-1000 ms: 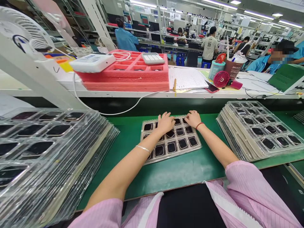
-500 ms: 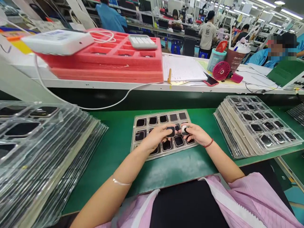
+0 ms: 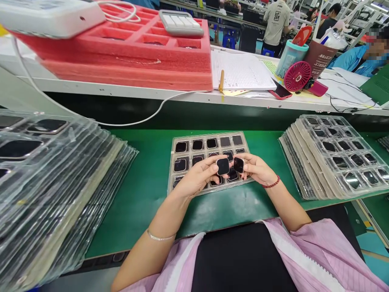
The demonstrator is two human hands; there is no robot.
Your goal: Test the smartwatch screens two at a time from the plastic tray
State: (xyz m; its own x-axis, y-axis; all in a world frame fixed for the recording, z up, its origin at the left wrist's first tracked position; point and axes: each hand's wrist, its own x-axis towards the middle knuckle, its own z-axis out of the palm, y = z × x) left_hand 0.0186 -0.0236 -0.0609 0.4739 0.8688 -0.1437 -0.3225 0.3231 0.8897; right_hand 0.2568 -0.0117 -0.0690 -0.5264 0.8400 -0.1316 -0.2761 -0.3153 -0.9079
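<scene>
My left hand (image 3: 203, 174) is closed on a square watch case with a dark face (image 3: 223, 166), pinched between thumb and fingers. Close beside it, a second watch case (image 3: 238, 164) is gripped by my right hand (image 3: 255, 167), its dark face turned toward me. Both are held above a clear plastic tray (image 3: 172, 172) lying on the green bench. Rows of similar dark-faced watch cases sit in its pockets, such as one at the back left (image 3: 181, 147). My hands hide part of the tray's middle and right side.
Tall stacks of filled plastic trays stand left (image 3: 91, 170) and right (image 3: 299, 162). Above the bench, a white shelf (image 3: 170, 96) carries red foam trays (image 3: 127, 75), papers (image 3: 240, 71), a phone (image 3: 281, 91) and a pink fan (image 3: 298, 76). A white cable (image 3: 146, 118) hangs below it.
The watch case in my right hand has turned, from a pale side to its dark face. The one in my left hand shows more squarely. The camera view has tipped down.
</scene>
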